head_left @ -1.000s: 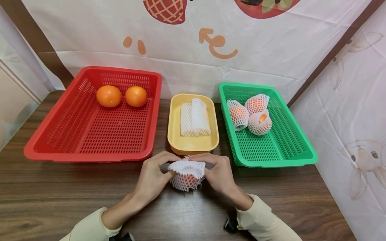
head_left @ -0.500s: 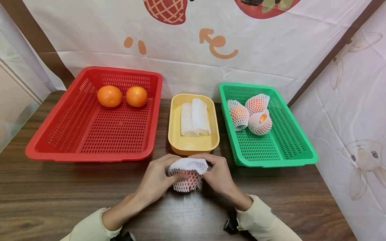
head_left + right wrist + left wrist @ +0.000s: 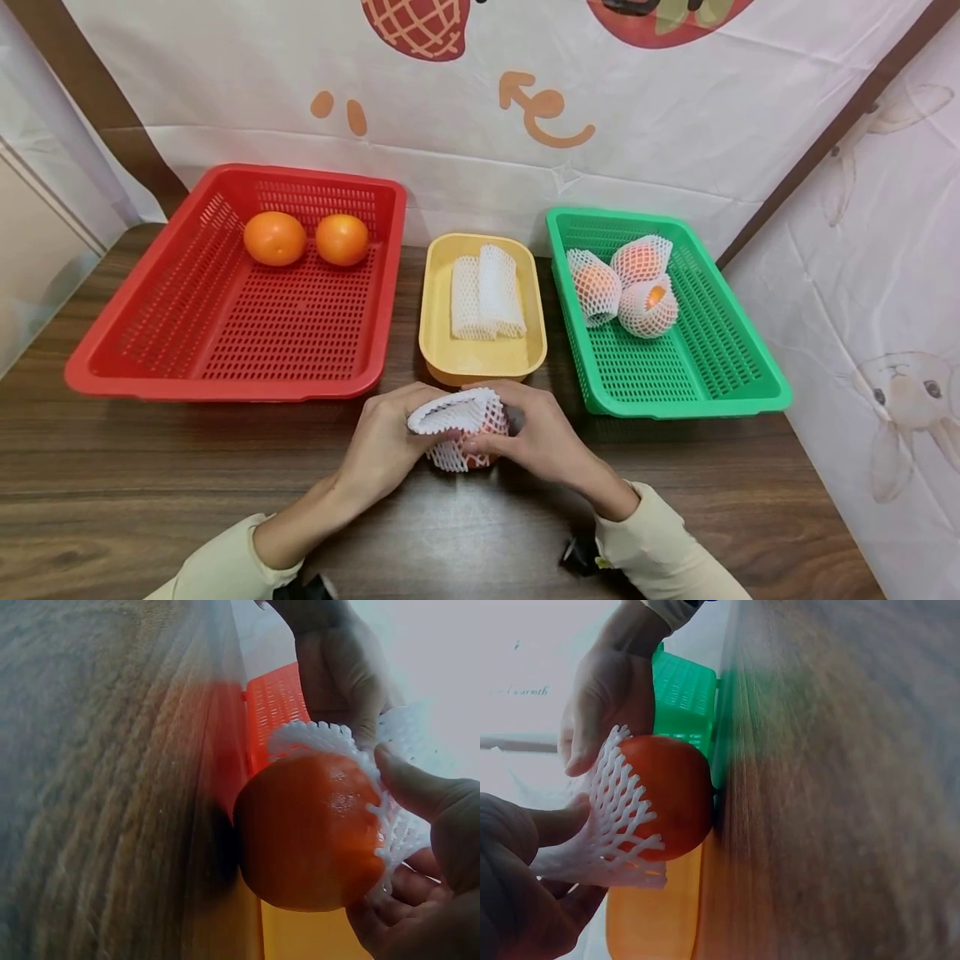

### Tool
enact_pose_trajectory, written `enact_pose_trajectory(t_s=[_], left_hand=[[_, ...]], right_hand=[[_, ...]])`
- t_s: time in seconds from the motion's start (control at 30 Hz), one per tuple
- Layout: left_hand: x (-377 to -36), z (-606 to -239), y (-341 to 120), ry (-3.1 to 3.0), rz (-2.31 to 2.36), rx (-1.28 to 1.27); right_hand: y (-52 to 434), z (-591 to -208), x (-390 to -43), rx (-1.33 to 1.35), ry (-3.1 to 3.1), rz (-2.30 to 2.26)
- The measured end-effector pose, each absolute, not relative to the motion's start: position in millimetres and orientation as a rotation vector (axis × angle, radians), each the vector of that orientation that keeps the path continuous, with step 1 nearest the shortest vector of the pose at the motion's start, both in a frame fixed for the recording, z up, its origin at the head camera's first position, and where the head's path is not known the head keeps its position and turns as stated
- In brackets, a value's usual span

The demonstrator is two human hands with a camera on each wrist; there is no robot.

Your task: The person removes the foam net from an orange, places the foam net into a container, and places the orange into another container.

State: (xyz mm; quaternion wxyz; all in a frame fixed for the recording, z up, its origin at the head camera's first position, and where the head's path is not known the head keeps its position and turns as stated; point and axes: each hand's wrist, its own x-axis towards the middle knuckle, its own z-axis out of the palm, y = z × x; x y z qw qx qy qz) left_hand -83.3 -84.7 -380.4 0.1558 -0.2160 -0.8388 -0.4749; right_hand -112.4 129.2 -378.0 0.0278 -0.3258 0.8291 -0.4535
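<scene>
In front of the yellow tray, a white foam net sleeve (image 3: 453,408) covers the upper part of an orange (image 3: 304,832). The lower part of this orange is bare in both wrist views and stands against the table. My left hand (image 3: 382,437) pinches the sleeve from the left, thumb at the near side and fingers behind. From the right, my right hand (image 3: 543,433) holds the sleeve and the fruit, its thumb (image 3: 412,780) pressed on the netting. The sleeve's upper end gapes towards the left. In the head view most fingertips are hidden behind the sleeve.
A red basket (image 3: 225,390) with two bare oranges (image 3: 307,239) stands on the left. The yellow tray (image 3: 480,362) in the middle holds folded foam sleeves (image 3: 487,292). On the right, a green basket (image 3: 720,333) contains three fruits in netting (image 3: 626,287). A printed cloth hangs behind.
The sleeve's open top has turned and tilted to the left. My right thumb has come round onto the near side of the netting; my left hand has shifted slightly.
</scene>
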Motion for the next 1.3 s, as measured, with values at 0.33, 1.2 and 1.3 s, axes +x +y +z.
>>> enact_pose_trajectory(t_s=[0.33,1.2,1.3], left_hand=[[-84.3,-379.6,-86.6,-2.505,-1.427,-0.528],[-79.2,-373.1,-83.7,-2.553,-1.454,-0.380],[-80.0,-372.6,-84.6,-2.520,-1.442,-0.392]], right_hand=[[124.5,-388.8,-110.3,-0.954,2.649,-1.578],[106.3,-367.3,-89.9,-0.365,2.516,-1.918],[107.4,-366.2,-90.4,-0.489,2.469,-1.902]])
